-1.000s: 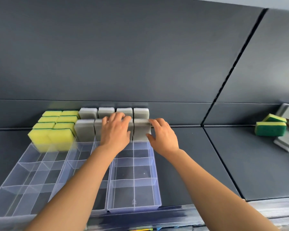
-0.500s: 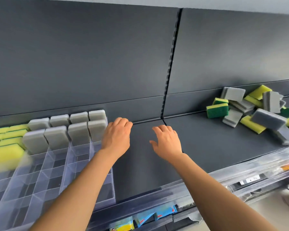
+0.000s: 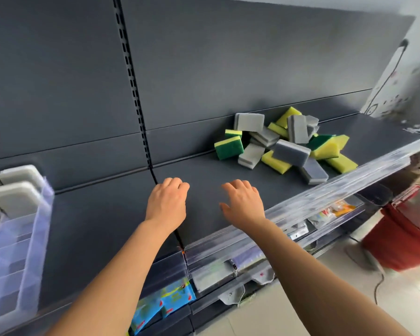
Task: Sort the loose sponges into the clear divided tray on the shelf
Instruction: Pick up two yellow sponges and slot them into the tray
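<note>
The sponge pile point(image 3: 284, 144) is seen ahead-right on the shelf point(image 3: 223, 173), nearer the right hand point(image 3: 243, 204) than the left hand point(image 3: 166, 202); fingers point(image 3: 238, 185) loosely curled, nothing held.

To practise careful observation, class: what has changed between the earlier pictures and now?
The left hand and right hand let go of the grey rectangular sponges in the clear divided plastic tray and moved right across the dark shelf towards the loose pile of yellow, green and grey sponges, holding nothing. Tray sponges and pile stayed put.
</note>
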